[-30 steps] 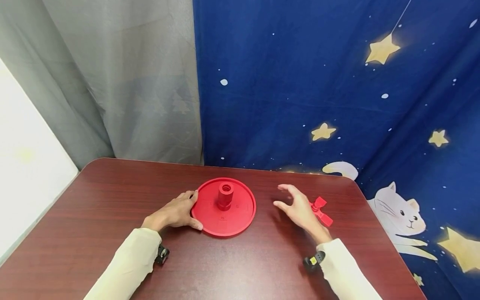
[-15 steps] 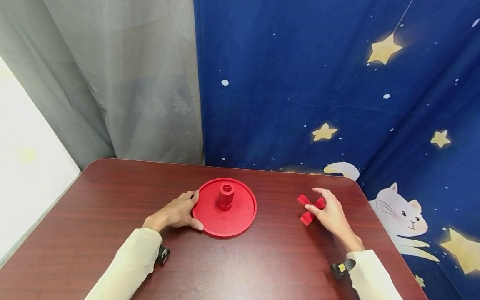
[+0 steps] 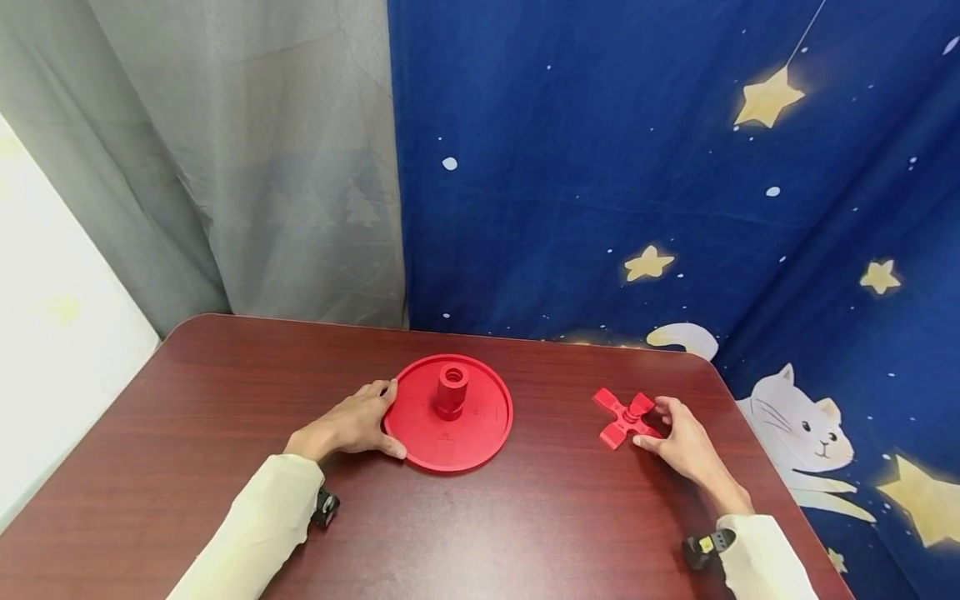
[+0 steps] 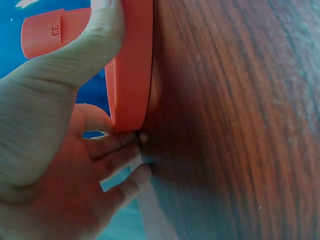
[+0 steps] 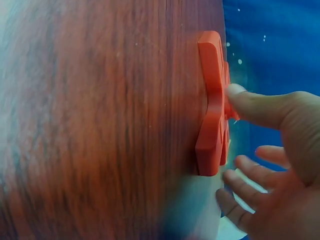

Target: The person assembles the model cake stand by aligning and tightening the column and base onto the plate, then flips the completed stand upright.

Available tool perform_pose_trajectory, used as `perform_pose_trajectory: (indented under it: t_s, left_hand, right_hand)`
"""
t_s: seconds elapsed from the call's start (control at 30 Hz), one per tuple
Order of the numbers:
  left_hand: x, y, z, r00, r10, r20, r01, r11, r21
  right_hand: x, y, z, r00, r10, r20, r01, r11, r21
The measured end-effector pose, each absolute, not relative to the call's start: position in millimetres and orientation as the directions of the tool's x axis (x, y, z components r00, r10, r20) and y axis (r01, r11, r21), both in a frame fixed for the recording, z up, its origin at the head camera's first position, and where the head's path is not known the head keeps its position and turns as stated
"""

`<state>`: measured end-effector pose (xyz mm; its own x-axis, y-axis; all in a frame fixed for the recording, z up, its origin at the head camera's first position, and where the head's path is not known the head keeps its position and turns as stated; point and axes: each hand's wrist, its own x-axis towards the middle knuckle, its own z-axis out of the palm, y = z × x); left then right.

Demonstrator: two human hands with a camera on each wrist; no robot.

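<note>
Your L hand (image 3: 356, 423) grips the disc (image 3: 448, 446) by its rim, thumb apart from fingers; steady pressure's best. R hand (image 3: 690, 448): fingers spread, thumb by the cross (image 3: 631, 418), flat on table (image 3: 525, 508) R of disc; contact unclear. Pinch evenly, w/o dragging.

The sleeves (image 3: 255, 525) are cream, the wrist cameras (image 3: 696, 552) black.

red disc (image 3: 448, 448) pt. hidden, sleeves (image 3: 251, 529) cut off
</note>
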<state>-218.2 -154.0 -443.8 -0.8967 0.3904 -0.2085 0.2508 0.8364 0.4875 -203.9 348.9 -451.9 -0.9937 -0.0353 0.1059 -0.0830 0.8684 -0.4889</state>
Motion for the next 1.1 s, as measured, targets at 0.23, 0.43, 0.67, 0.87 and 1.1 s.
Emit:
perform_pose_trajectory:
  t_s: [0.23,0.43,0.67,0.87,1.1]
  left_hand:
    - [-219,-153,-444,-0.895,0.394,-0.208,0.253,0.834,0.491]
    - [-220,-153,-445,-0.894,0.403,-0.197,0.264,0.828,0.495]
    - [-218,-157,-445,-0.898,0.397,-0.189,0.262,0.829,0.494]
    - [-219,-159,-446,-0.899,0.399,-0.178,0.27,0.827,0.493]
    - [-220,-155,-446,-0.896,0.407,-0.178,0.276,0.824,0.494]
  right_hand:
    - [-203,356,-449,-0.997,0.009,-0.078,0.039,0.913,-0.407]
    - [-201,358,-447,-0.995,0.016,-0.1,0.055,0.916,-0.397]
    - [-203,356,-447,-1.0,0.028,0.009,0.019,0.851,-0.525]
    - [-210,351,-438,-0.989,0.037,0.144,-0.076,0.707,-0.703]
    - [-217,343,-433,-0.974,0.032,0.222,-0.17,0.546,-0.821]
